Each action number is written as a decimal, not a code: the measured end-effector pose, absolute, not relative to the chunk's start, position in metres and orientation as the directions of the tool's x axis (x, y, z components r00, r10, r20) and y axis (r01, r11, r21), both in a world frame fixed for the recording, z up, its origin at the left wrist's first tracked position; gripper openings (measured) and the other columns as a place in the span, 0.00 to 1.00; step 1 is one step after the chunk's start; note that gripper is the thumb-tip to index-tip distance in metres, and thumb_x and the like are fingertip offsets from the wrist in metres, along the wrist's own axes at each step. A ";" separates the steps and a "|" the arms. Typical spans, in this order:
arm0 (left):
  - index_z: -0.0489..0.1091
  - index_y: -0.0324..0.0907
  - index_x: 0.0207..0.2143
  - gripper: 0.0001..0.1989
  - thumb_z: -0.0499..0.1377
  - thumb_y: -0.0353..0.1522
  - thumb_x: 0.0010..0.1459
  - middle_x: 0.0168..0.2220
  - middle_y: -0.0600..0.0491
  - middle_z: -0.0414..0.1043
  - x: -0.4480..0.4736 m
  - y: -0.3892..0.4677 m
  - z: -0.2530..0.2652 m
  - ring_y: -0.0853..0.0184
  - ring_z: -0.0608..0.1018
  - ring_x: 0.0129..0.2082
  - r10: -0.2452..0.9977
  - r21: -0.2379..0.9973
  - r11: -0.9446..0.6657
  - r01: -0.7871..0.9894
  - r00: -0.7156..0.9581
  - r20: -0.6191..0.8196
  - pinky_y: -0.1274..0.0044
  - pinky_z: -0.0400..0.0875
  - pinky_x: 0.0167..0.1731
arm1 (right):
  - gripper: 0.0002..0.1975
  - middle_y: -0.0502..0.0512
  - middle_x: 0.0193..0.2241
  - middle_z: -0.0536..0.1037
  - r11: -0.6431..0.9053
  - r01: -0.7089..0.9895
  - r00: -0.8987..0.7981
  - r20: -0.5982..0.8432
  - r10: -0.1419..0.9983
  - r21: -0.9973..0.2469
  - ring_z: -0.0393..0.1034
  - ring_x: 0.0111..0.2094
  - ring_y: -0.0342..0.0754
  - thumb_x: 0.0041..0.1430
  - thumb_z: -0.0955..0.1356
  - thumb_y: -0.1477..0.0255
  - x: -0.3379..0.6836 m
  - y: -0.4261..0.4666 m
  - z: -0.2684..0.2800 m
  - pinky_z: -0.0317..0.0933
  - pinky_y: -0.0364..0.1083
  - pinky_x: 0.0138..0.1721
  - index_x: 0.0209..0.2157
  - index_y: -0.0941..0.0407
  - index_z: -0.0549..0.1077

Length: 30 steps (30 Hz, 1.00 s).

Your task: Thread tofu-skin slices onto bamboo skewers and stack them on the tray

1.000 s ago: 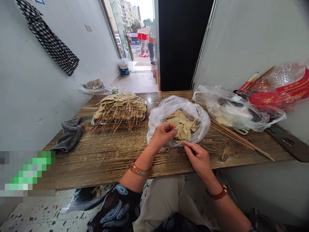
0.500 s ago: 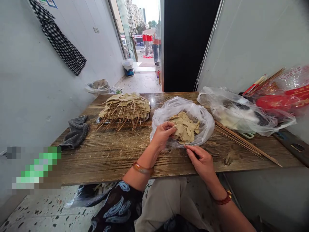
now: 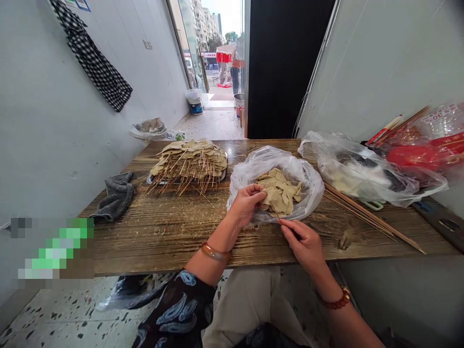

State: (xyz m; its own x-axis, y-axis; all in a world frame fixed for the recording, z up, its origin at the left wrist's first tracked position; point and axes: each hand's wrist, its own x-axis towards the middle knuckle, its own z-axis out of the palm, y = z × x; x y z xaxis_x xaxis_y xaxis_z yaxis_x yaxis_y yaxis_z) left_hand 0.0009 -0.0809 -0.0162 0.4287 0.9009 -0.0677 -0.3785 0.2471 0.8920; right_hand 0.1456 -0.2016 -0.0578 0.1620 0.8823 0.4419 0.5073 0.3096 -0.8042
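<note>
Pale, flat tan slices [image 3: 279, 188], whose exact food kind I cannot tell, lie in an opened clear plastic bag [image 3: 311, 193] on the wooden table. My left hand [image 3: 247, 200] is closed at the bag's left side, pinching the edge of one slice between thumb and fingers. Just in front of the bag, my right hand [image 3: 300, 237] pinches a thin wooden skewer [image 3: 278, 216] near its lower end; its upper end reaches the slices, and whether it pierces one is hard to see. Left of the bag, many skewered slices [image 3: 192, 159] are heaped on a metal tray [image 3: 149, 180].
Loose skewers [image 3: 373, 215] lie right of the bag, beside another plastic bag [image 3: 326, 150] and red packaging [image 3: 416, 154]. A grey cloth [image 3: 118, 195] rests at the table's left edge. A dark board with a hole [image 3: 440, 220] is at the far right.
Both hands keep nearly the same pose at the bag, the slice and skewer still pinched. The whole view has shifted slightly.
</note>
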 end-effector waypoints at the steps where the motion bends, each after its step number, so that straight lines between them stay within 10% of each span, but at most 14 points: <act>1: 0.68 0.37 0.28 0.18 0.71 0.36 0.37 0.20 0.58 0.67 0.001 -0.082 -0.016 0.76 0.68 0.19 0.900 0.894 0.249 -0.372 0.430 -0.071 0.82 0.66 0.20 | 0.11 0.53 0.31 0.81 0.308 0.506 0.166 0.441 0.882 -0.806 0.75 0.33 0.48 0.61 0.65 0.69 0.146 -0.202 -0.058 0.67 0.46 0.35 0.40 0.52 0.80; 30: 0.66 0.38 0.26 0.10 0.64 0.32 0.43 0.21 0.59 0.62 0.008 -0.090 -0.014 0.77 0.63 0.21 0.834 0.996 -0.076 -0.054 0.543 0.093 0.82 0.55 0.23 | 0.13 0.52 0.24 0.74 0.150 0.432 0.288 0.294 0.911 -0.889 0.65 0.21 0.44 0.60 0.65 0.64 0.146 -0.201 -0.059 0.57 0.42 0.22 0.32 0.57 0.77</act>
State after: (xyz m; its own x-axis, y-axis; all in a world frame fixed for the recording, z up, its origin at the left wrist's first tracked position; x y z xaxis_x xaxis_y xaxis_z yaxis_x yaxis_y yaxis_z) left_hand 0.0076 -0.0904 -0.0138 0.5433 0.8344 0.0926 -0.0537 -0.0756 0.9957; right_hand 0.1462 -0.2015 -0.0587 0.2883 0.9113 0.2940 0.4320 0.1502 -0.8893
